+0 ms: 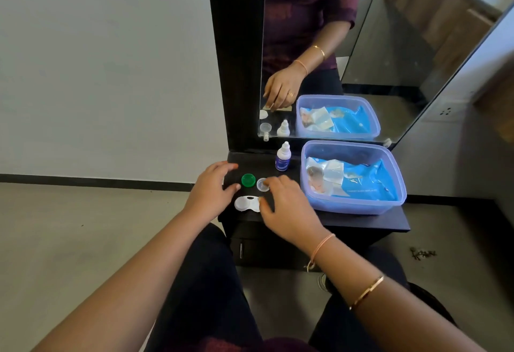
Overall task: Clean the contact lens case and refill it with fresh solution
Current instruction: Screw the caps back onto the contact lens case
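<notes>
Head view: green round plastic cap (248, 180) and clear round plastic cap (262, 185) lie beside the white plastic lens case (246, 203), presumably for cleaning; left hand (212, 189) hovers released; grip of right hand (289, 210) unclear.

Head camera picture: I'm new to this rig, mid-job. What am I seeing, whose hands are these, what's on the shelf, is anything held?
No machine here: a person works with two bare hands, and the single picture comes from a camera worn on their head, looking forward and down. On the dark shelf below a mirror stand a white lens case, a green cap, a clear cap, a solution bottle and a plastic box holding blue packets. The left hand hovers open beside the green cap, holding nothing. The right hand has its fingers over the clear cap and the case's right end; whether they grip either, I cannot tell.
</notes>
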